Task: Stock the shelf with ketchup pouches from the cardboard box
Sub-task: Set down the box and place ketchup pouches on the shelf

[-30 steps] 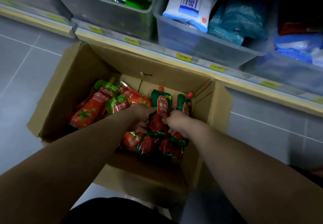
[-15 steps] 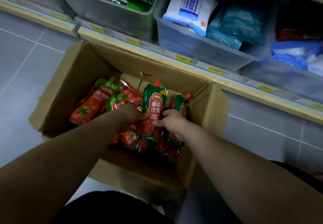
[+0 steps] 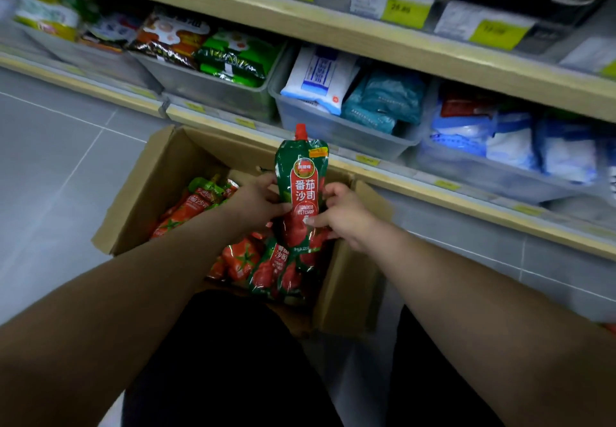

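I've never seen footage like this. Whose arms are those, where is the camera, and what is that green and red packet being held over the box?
There is no machine here: a person wears a wide-angle camera on the head, so you look down along their own two bare arms. The left hand and right hand together hold one ketchup pouch upright, its red cap on top, each gripping a side. Below it an open cardboard box sits on the grey tiled floor, with more pouches lying inside. Behind the box, the shelf carries clear bins of other packaged goods, with yellow price tags along its edge.
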A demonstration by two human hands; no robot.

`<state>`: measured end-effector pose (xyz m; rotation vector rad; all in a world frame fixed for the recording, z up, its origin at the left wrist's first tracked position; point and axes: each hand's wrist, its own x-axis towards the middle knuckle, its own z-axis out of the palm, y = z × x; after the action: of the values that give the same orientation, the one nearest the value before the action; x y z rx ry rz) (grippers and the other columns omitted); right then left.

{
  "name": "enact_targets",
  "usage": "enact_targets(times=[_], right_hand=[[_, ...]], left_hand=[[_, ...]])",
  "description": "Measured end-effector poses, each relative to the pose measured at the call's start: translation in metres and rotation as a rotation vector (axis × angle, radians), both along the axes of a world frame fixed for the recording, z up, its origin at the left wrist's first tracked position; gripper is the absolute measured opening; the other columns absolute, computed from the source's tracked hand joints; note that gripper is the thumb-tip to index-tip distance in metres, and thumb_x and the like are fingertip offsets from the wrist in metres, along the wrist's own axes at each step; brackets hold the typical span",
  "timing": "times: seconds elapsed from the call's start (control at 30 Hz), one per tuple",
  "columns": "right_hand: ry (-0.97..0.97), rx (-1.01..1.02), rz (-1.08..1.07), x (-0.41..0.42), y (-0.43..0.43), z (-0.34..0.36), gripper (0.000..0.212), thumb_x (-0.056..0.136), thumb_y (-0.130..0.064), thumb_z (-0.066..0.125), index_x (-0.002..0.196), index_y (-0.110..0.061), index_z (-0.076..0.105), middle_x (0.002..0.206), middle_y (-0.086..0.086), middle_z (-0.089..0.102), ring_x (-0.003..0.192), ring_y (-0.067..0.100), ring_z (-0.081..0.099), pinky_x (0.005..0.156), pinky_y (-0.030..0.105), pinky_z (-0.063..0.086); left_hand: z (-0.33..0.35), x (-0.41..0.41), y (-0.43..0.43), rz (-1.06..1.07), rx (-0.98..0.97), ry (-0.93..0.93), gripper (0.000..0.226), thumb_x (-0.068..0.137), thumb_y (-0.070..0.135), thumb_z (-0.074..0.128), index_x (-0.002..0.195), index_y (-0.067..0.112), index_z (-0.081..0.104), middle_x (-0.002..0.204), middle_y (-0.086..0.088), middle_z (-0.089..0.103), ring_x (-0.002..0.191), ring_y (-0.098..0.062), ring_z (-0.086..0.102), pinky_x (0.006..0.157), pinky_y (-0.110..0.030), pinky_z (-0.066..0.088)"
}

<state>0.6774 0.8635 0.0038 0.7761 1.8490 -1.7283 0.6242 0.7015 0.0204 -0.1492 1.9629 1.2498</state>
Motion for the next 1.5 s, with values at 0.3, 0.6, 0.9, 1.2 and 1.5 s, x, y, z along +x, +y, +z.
enact_targets(times=[0.3,0.6,0.9,1.2,1.5], right_hand=[[0.286,0.179,-0.115,0.017,0.101,0.057,0.067,0.062,0.008,0.077,0.121,-0.013,0.053,0.108,0.003,0.059,0.108,0.028,0.058,0.093,0.049,0.050],[0.631,0.485,-0.352,0.062,0.215,0.113,0.047,0.067,-0.002,0.076,0.107,-0.016,0.057,0.096,-0.005,0.063,0.092,0.016,0.060,0.084,0.028,0.048],[0.847,0.681,-0.552,0.101,0.312,0.162,0.036,0.073,-0.022,0.072,0.104,-0.033,0.058,0.089,-0.026,0.061,0.088,-0.010,0.056,0.080,0.029,0.053],[0.885,0.936,-0.668,0.103,0.388,0.188,0.027,0.083,-0.018,0.062,0.108,-0.023,0.053,0.101,-0.004,0.066,0.096,0.015,0.060,0.073,0.024,0.044],[0.695,1.062,-0.683,0.112,0.448,0.164,0.033,0.083,-0.014,0.060,0.114,-0.009,0.050,0.102,0.010,0.065,0.095,0.028,0.059,0.075,0.036,0.048]], left_hand=[[0.067,0.013,0.100,-0.202,0.002,0.393,0.049,0.079,0.016,0.071,0.123,0.028,0.051,0.096,-0.001,0.064,0.093,-0.018,0.064,0.078,-0.039,0.057],[0.116,0.036,0.231,-0.317,0.035,0.868,0.029,0.082,0.027,0.069,0.109,0.017,0.064,0.085,0.009,0.065,0.079,-0.007,0.059,0.072,-0.018,0.045],[0.170,0.064,0.343,-0.252,0.265,0.970,0.025,0.081,0.022,0.070,0.105,0.017,0.071,0.080,0.011,0.068,0.070,-0.001,0.064,0.069,-0.017,0.053],[0.196,0.072,0.430,-0.218,0.345,1.142,0.024,0.083,0.015,0.065,0.106,0.021,0.071,0.092,0.008,0.072,0.087,-0.007,0.065,0.079,-0.016,0.048],[0.171,0.077,0.503,-0.297,0.230,1.142,0.019,0.087,0.018,0.060,0.102,0.015,0.072,0.094,-0.007,0.073,0.089,-0.020,0.065,0.068,-0.017,0.039]])
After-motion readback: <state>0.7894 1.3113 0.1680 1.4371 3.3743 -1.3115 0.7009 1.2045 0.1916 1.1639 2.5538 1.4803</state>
